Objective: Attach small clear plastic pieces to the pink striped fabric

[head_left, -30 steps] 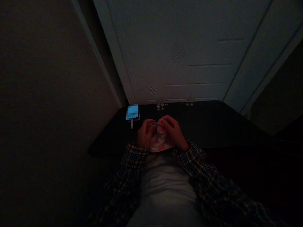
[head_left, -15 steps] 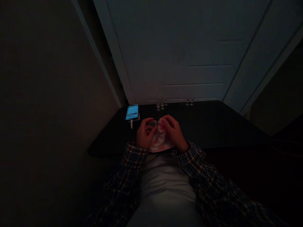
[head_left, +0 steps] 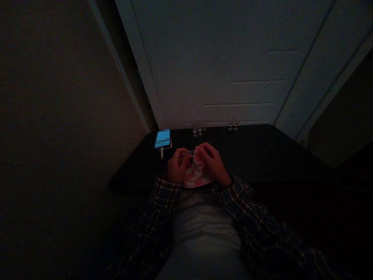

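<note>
Close to the table's near edge, my left hand (head_left: 175,168) is closed around a small clear glass (head_left: 191,153), which looks tipped onto its side. My fingers cover much of it. My right hand (head_left: 213,158) pinches a pink-and-white cloth (head_left: 197,175) against the glass's right end. The cloth hangs below both hands, toward my lap. The light is dim, so the glass's exact outline is hard to make out.
Small clear stemmed glasses (head_left: 199,129) stand at the back of the dark table (head_left: 262,155), with another pair of glasses (head_left: 233,125) farther right. A lit phone (head_left: 162,139) lies at the back left. Behind the table rises a pale door (head_left: 247,66) with heart patterns.
The glass has turned slightly in my fingers, and my left hand's fingers have shifted a little lower. My right hand stays on the cloth in nearly the same place.
</note>
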Action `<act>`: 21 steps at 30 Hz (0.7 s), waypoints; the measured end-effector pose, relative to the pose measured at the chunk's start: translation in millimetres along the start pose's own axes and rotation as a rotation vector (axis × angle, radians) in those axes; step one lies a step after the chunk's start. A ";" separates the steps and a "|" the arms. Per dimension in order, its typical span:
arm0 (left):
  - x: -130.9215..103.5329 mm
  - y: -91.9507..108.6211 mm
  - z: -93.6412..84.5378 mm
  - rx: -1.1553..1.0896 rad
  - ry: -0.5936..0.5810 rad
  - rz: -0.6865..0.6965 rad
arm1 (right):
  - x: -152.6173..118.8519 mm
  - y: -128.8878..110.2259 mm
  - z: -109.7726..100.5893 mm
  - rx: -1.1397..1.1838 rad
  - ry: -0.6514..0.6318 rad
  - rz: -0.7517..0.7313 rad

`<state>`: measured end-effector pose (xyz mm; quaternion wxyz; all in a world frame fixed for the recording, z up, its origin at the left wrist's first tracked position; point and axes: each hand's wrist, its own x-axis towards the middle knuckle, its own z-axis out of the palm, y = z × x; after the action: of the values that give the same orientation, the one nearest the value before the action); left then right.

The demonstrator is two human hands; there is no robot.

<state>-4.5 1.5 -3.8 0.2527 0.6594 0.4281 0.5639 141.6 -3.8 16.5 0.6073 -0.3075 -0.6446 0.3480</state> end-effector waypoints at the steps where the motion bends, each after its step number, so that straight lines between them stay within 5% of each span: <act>1: 0.0 0.2 0.0 -0.007 -0.001 -0.002 | 0.1 0.0 0.0 -0.007 -0.001 0.002; 21: -2.7 4.1 -0.2 0.027 -0.050 -0.017 | 2.1 3.0 0.1 0.012 0.035 -0.001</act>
<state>-3.6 -3.0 -1.8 0.2591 0.6731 0.4349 0.5391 141.3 -0.4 15.3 0.6205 -0.3096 -0.6319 0.3461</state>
